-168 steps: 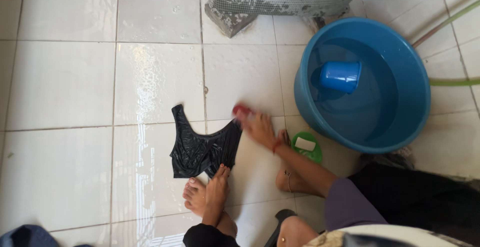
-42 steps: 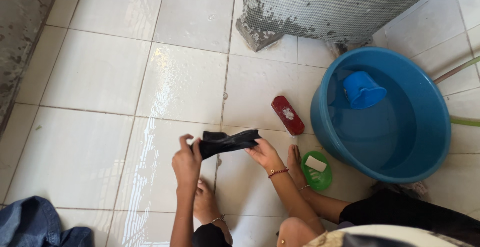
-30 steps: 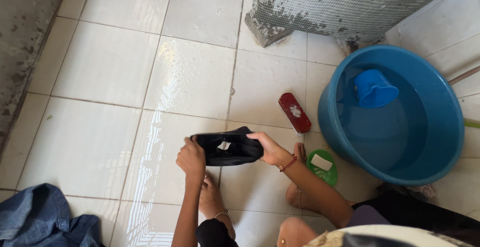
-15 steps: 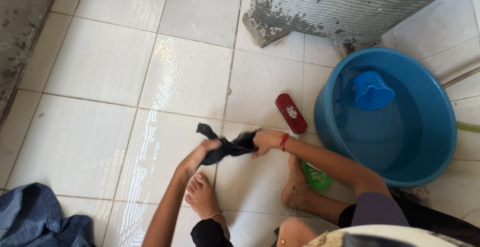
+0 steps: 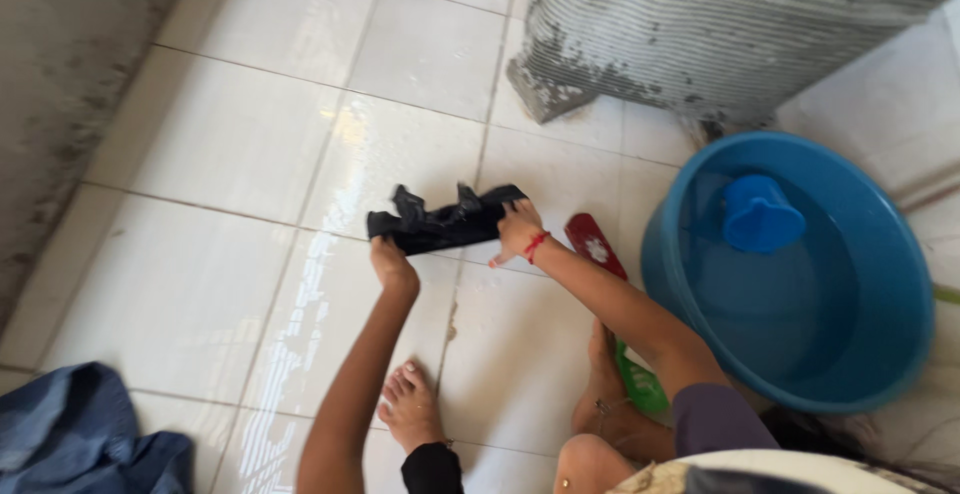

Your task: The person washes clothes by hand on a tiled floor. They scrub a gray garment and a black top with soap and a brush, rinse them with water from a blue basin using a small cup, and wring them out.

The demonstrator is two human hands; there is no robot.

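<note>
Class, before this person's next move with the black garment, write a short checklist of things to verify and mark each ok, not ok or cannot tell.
1. Left hand grips the black garment: ok.
2. Right hand grips its other end: ok.
3. Garment spread flat: not ok, bunched.
4. Red brush within reach: ok, beside the right wrist.
5. Blue basin holds water: ok, blue cup inside.
6. Garment clean: cannot tell.

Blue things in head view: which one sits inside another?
The small blue cup. It sits in the water inside the big blue basin; the blue denim cloth lies apart on the tiles, bottom left.
</note>
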